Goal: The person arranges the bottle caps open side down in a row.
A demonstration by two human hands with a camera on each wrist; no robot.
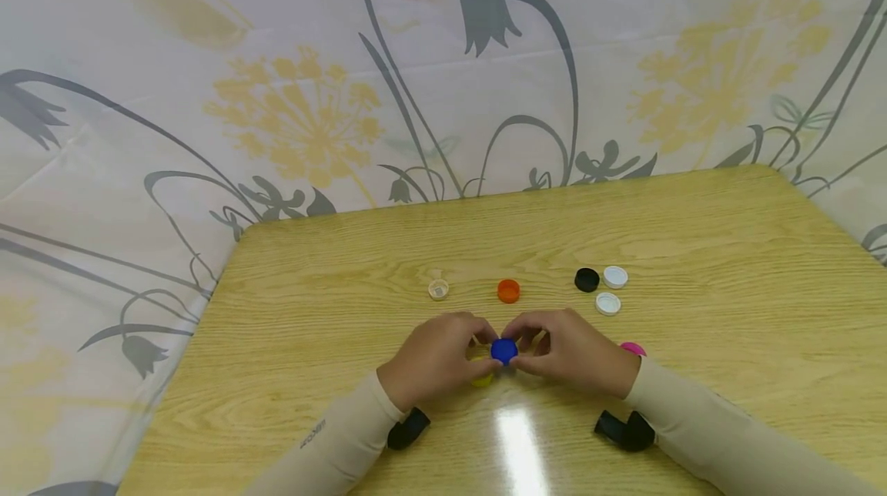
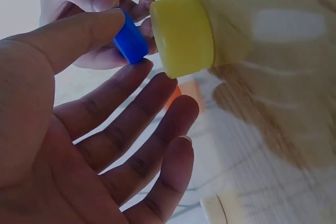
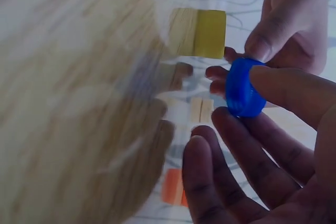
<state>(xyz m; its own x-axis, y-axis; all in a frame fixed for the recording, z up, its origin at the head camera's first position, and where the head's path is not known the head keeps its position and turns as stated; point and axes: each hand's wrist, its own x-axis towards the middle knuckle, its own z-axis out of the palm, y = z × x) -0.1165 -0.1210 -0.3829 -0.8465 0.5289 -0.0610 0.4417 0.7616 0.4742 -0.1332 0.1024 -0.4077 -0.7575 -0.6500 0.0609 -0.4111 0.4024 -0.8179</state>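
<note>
A round blue bottle cap [image 1: 503, 350] is held above the table between two hands. My left hand [image 1: 440, 353] pinches its left side between thumb and fingertips; in the left wrist view the remaining fingers [image 2: 157, 161] are spread. From the other side my right hand [image 1: 578, 353] pinches the same cap [image 3: 245, 88] with thumb and fingers. A yellow cap [image 1: 483, 379] sits on the table just below the left thumb, partly hidden by it; the left wrist view shows this yellow cap [image 2: 182, 36] close to the left fingertips.
Farther back on the wooden table [image 1: 333, 311] lie a beige cap [image 1: 438, 289], an orange cap [image 1: 509, 291], a black cap [image 1: 587, 279] and two white caps [image 1: 615, 276]. A pink cap [image 1: 634, 348] is partly hidden behind the right wrist. Patterned fabric [image 1: 312, 118] hangs behind the table.
</note>
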